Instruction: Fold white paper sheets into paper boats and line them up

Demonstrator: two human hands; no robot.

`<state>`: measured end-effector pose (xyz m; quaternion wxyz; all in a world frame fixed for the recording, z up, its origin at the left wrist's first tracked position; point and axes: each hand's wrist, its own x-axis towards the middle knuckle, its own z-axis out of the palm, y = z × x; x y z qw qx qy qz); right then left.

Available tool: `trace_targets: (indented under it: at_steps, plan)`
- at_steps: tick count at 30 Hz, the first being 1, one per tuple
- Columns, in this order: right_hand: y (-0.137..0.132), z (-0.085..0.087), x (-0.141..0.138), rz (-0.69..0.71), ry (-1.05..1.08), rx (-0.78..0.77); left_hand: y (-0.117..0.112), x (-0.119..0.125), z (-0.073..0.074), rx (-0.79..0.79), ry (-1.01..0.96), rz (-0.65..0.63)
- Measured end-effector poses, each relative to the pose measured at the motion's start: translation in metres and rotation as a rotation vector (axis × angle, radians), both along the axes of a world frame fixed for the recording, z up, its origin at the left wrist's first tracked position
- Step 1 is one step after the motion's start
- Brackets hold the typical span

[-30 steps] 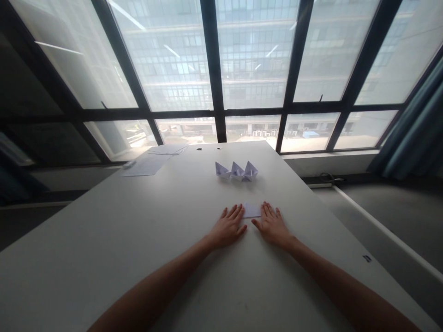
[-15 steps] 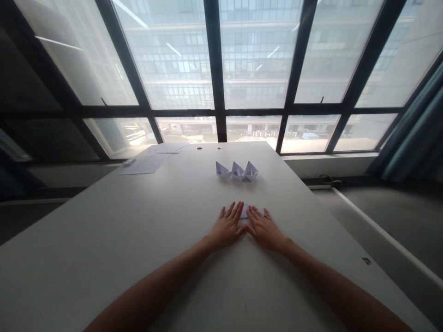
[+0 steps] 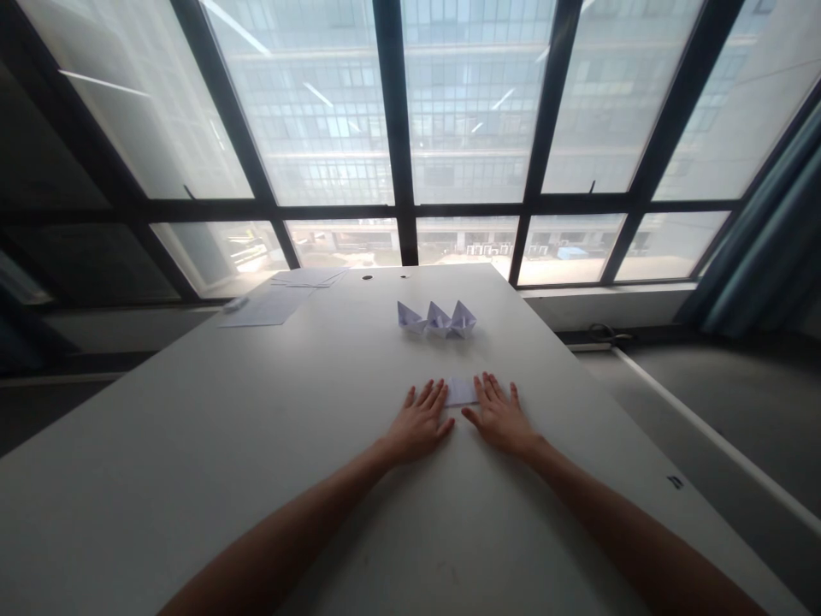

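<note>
Both of my hands lie flat on a white table [image 3: 256, 445], fingers stretched out and apart. Between them shows a small folded piece of pale paper [image 3: 461, 392]. My left hand [image 3: 420, 421] rests on its left edge, and my right hand [image 3: 499, 414] rests on its right edge. A little farther back, three small folded paper boats [image 3: 437, 319] stand in a row.
Loose paper sheets [image 3: 269, 306] lie at the table's far left, near a small pale object [image 3: 234, 303]. Two dark holes [image 3: 368, 277] sit near the far edge. Tall windows with dark frames rise behind. A blue curtain [image 3: 763, 257] hangs at right.
My hands were together over the folded paper half a second ago; they have slid apart again, uncovering its middle. The view shifted slightly.
</note>
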<state>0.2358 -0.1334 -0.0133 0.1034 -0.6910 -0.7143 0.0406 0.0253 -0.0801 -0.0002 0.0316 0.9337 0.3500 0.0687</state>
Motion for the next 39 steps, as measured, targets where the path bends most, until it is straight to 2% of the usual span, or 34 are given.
trace_targets:
  at_steps: [5, 12, 18, 39]
  plan:
    - [0.007, -0.003, 0.022, -0.102, -0.01, -0.046, 0.0, 0.0, 0.001, -0.012, 0.008, -0.002]
    - [0.01, -0.002, 0.022, -0.16, -0.028, -0.092, 0.0, 0.0, 0.001, -0.025, 0.034, 0.001]
    - [0.01, -0.001, 0.024, -0.114, -0.053, -0.117, 0.002, 0.0, -0.001, -0.023, 0.051, 0.011]
    - [0.01, -0.002, 0.025, -0.131, -0.011, -0.103, 0.001, 0.0, 0.002, -0.031, 0.017, 0.014]
